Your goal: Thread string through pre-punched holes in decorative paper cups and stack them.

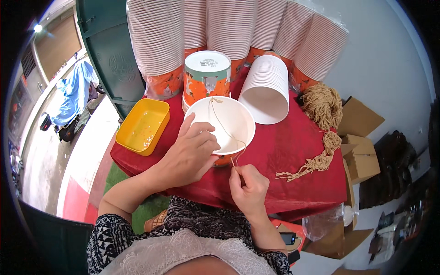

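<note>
- Right hand's [250, 183] grip pinches twine [244, 146] over a white bucket's [245, 121] near rim.
- Left hand's [192, 149] grip, loosely open, hovers by its left side.
- Bare counter [288, 149] separates bucket from cord bundle [322, 158].

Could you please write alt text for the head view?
A person's right hand pinches a tan cord running into an open bucket; the left hand is at its left edge. Stacked buckets and a yellow tray stand on a red tablecloth.

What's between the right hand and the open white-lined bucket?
Thin tan twine: in the head view it runs from the right hand over the near rim into the bucket.
</note>
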The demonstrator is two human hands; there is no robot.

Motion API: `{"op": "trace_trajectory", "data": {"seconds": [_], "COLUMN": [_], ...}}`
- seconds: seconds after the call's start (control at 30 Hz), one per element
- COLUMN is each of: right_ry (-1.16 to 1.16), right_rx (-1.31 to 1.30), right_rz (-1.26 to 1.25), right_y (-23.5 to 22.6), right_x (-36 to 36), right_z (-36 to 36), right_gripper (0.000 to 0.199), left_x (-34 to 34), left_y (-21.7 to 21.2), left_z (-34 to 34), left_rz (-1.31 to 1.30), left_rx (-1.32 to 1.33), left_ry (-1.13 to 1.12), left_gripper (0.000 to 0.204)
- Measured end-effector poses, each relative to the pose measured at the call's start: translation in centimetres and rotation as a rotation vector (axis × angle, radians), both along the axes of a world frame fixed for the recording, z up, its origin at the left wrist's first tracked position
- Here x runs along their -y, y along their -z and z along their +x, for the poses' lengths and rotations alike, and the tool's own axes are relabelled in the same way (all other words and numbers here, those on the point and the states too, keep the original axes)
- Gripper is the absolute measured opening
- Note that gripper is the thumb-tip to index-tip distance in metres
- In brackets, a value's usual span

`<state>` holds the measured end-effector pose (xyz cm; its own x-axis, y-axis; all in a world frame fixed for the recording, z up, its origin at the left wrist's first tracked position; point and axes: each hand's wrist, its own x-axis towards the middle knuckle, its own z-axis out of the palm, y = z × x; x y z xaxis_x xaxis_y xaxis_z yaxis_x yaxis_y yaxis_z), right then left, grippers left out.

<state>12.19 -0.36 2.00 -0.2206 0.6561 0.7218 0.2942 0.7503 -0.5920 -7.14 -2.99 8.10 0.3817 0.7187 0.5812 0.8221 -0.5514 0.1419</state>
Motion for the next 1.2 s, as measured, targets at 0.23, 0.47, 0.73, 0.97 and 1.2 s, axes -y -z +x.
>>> {"op": "trace_trajectory", "data": {"seconds": [0.23,0.47,0.73,0.97,1.2], "right_ry": [-0.01,-0.001,0.018,0.034,0.066], "right_rx": [0.004,0.018,0.018,0.029,0.19], "right_rz": [0.0,0.003,0.054,0.1,0.03], "right_y": [0.3,0.3,-0.2,-0.1,-1.9], "right_x": [-0.4,-0.9,-1.6,-1.8,-0.7], "right_z": [-0.3,-0.8,-1.6,-1.8,0.4], "right_gripper": [0.016,0.015,0.014,0.012,0.013], "left_x": [0.0,-0.8,-5.6,-7.7,-6.0], "left_y": [-0.5,-1.2,-1.1,-0.9,-2.5], "left_z": [-0.7,-1.0,-1.8,-1.7,-0.8], "left_rz": [-0.004,-0.017,-0.27,-0.388,-0.835], "left_rx": [0.061,0.084,-0.04,-0.379,0.023], "left_ry": [0.007,0.034,0.376,0.502,0.298], "left_gripper": [0.026,0.022,0.016,0.014,0.022]}}
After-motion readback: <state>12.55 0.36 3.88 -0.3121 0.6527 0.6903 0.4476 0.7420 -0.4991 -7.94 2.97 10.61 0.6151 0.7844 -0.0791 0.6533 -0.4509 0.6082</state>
